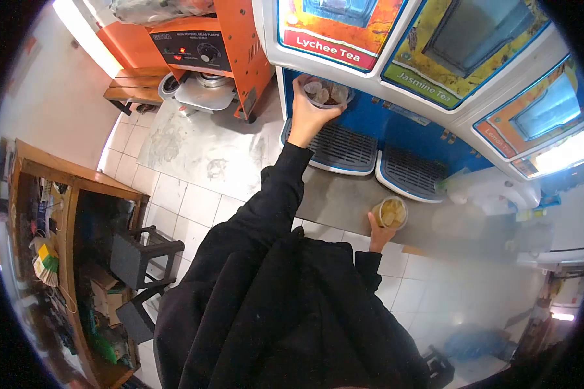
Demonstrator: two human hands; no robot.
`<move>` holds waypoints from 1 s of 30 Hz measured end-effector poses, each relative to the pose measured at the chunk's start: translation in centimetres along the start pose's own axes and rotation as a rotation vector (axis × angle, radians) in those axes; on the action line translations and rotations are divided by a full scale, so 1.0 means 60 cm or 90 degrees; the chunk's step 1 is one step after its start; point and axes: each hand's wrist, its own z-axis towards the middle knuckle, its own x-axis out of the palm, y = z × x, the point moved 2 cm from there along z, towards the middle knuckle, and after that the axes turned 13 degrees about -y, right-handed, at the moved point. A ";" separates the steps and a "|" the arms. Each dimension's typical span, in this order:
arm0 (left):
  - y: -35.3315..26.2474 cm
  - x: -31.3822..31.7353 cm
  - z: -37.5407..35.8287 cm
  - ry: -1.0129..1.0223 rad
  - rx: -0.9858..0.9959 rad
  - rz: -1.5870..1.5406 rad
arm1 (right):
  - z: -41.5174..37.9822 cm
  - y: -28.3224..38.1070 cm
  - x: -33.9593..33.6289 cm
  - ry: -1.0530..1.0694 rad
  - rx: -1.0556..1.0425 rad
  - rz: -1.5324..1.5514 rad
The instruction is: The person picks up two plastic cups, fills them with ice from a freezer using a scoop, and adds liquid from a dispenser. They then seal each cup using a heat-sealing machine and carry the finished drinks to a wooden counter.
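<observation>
My left hand is wrapped round a clear plastic cup with ice cubes and a little dark liquid in it. That cup is up under the Lychee Tea panel of the drink dispenser, above a black drip tray. Lower and to the right, my right hand grips a second plastic cup, full of ice and a yellowish drink. It is at the front edge of the steel counter, in front of another drip tray.
An orange cup sealing machine stands left of the dispenser. Jasmine Tea and Lemon Tea panels continue rightward. Black stools and a wooden shelf unit are at lower left. A wooden bench sits behind.
</observation>
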 end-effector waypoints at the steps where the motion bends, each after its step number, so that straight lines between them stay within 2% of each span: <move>1: 0.000 0.000 -0.001 -0.008 -0.012 -0.003 | -0.001 0.004 0.000 0.008 0.016 0.006; 7: -0.013 -0.001 -0.004 -0.040 -0.011 0.013 | -0.003 0.033 0.000 -0.010 -0.028 -0.041; 10: -0.026 -0.004 -0.007 -0.032 -0.028 0.034 | -0.006 0.009 0.003 -0.025 -0.007 -0.006; 14: -0.021 -0.004 -0.011 -0.032 -0.033 0.040 | -0.004 -0.012 0.001 -0.023 -0.051 -0.040; 17: -0.017 -0.003 -0.013 -0.050 0.023 0.040 | -0.006 -0.012 0.003 -0.025 -0.025 -0.046; 20: -0.008 -0.003 -0.011 -0.041 0.013 0.034 | -0.005 -0.002 0.003 -0.012 -0.012 -0.021; 23: -0.017 -0.004 -0.014 -0.042 0.009 0.039 | -0.006 0.016 0.005 -0.036 -0.070 -0.062; 26: -0.017 -0.003 -0.014 -0.037 -0.032 0.009 | -0.006 0.017 0.004 -0.029 0.002 0.020; 30: -0.018 -0.004 -0.014 -0.039 -0.029 0.029 | -0.006 0.007 0.005 -0.037 -0.053 -0.008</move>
